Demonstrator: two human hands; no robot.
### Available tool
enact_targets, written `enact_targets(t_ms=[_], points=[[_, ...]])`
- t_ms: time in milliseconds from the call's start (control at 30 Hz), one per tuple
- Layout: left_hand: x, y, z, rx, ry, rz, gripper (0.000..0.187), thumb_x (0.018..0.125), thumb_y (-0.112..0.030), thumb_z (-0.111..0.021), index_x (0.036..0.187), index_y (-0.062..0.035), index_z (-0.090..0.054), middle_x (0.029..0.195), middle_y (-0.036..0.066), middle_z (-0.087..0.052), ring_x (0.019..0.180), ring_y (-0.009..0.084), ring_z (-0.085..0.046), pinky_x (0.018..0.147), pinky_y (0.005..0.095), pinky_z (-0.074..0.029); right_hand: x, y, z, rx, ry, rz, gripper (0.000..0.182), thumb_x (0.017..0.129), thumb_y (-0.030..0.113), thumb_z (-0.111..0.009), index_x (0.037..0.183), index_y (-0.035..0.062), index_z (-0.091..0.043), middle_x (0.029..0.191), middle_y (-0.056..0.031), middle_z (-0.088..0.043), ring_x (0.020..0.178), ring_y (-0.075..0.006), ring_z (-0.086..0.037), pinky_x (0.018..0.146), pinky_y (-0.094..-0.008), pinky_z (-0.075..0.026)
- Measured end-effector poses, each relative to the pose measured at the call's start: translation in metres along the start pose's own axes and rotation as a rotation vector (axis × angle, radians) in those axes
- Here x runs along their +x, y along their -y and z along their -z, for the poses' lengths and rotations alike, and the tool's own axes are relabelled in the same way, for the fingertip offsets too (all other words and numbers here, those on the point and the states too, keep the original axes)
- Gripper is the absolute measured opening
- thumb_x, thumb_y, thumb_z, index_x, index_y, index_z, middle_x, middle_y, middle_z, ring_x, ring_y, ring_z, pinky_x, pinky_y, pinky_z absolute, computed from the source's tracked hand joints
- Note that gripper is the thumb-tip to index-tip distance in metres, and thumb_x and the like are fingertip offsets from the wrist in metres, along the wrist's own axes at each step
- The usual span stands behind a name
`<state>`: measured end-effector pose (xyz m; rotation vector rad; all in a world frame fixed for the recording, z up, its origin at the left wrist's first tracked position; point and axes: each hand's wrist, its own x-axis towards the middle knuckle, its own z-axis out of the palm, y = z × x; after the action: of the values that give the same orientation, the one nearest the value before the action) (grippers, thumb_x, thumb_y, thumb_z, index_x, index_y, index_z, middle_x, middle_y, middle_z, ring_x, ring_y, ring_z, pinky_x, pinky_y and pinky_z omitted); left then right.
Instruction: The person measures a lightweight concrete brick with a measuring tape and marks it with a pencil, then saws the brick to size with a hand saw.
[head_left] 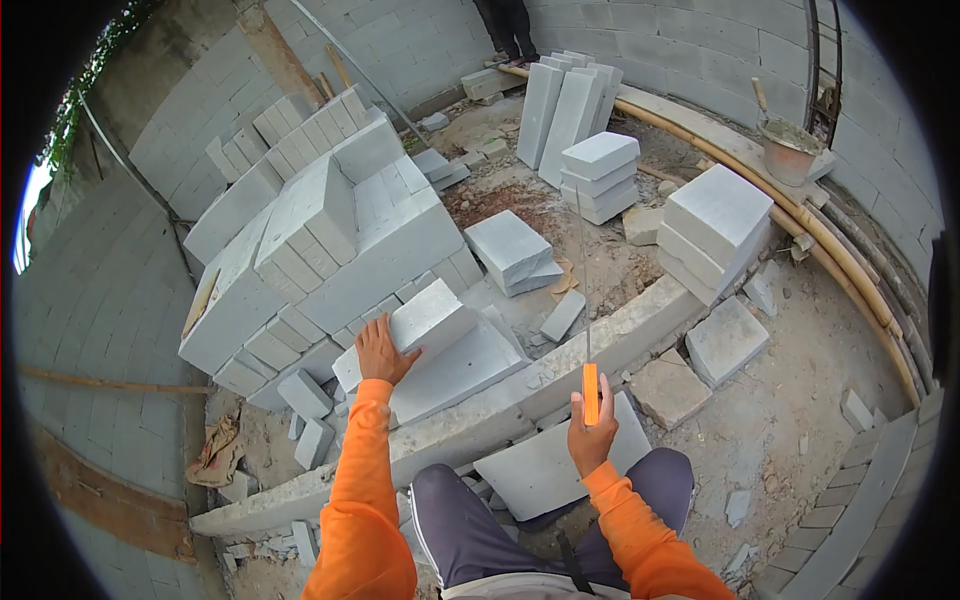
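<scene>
Bright, diffuse daylight casts soft shadows, glare whites out a gap (34, 205) at far left, and fisheye distortion curves the block walls (690, 48) toward black corners.

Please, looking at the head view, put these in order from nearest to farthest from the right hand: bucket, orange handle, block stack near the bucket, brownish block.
From the right hand:
1. Orange handle: in its grip.
2. Brownish block: on the ground, ahead-right.
3. Block stack: farther ahead-right.
4. Bucket: far right, near the wall.
</scene>
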<state>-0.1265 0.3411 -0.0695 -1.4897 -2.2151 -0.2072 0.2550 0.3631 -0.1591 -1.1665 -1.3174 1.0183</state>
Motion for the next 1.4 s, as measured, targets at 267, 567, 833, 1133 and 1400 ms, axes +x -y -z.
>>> enact_targets(t_ms=[267,567,833,1133,1400], points=[[-0.043,-0.003,0.005,-0.061,-0.043,-0.117,0.092,0.061,-0.041,-0.091,0.136,-0.0073,-0.05,0.116,0.013,-0.052,0.11,0.0338,-0.05,0.098,0.0463,-0.037,-0.029,0.051,0.034,0.106,0.118,0.204,0.036,0.096,0.01,-0.065,0.126,-0.0084,-0.062,0.107,-0.0247,-0.073,0.095,-0.0319,-0.075,0.08,-0.0343,-0.058],[-0.066,-0.029,0.01,-0.028,-0.023,-0.124,0.095,0.062,-0.03,-0.087,0.146,-0.0126,-0.046,0.118,0.015,-0.05,0.11,0.0354,-0.049,0.1,0.0493,-0.035,-0.088,0.099,0.05,0.036,0.24,0.11,0.041,0.092,0.006,-0.068,0.129,-0.0079,-0.06,0.108,-0.0256,-0.072,0.094,-0.0339,-0.075,0.079,-0.0357,-0.06],[-0.049,-0.058,0.012,-0.031,-0.08,-0.21,0.099,0.061,-0.028,-0.084,0.15,-0.0149,-0.044,0.133,0.01,-0.054,0.119,0.0313,-0.051,0.102,0.048,-0.034,-0.083,0.11,0.038,-0.001,0.274,0.102,0.039,0.093,0.007,-0.067,0.129,-0.0062,-0.061,0.105,-0.0242,-0.073,0.09,-0.0327,-0.076,0.075,-0.0347,-0.059],[-0.073,-0.071,0.003,-0.139,-0.075,-0.116,0.082,0.06,-0.027,-0.085,0.136,-0.0169,-0.055,0.126,0.003,-0.06,0.113,0.0251,-0.054,0.098,0.0442,-0.034,-0.103,0.108,0.041,-0.063,0.333,0.045,0.038,0.094,0.007,-0.066,0.129,-0.006,-0.061,0.101,-0.0242,-0.073,0.084,-0.0312,-0.076,0.073,-0.0332,-0.058],[-0.076,-0.08,0.0,-0.095,-0.037,-0.072,0.083,0.059,-0.024,-0.085,0.136,-0.0184,-0.056,0.126,0.001,-0.06,0.112,0.025,-0.053,0.098,0.0432,-0.033,-0.084,0.094,0.039,-0.015,0.339,0.087,0.041,0.095,0.01,-0.066,0.133,-0.0041,-0.059,0.101,-0.0249,-0.072,0.083,-0.0339,-0.075,0.071,-0.035,-0.058]])
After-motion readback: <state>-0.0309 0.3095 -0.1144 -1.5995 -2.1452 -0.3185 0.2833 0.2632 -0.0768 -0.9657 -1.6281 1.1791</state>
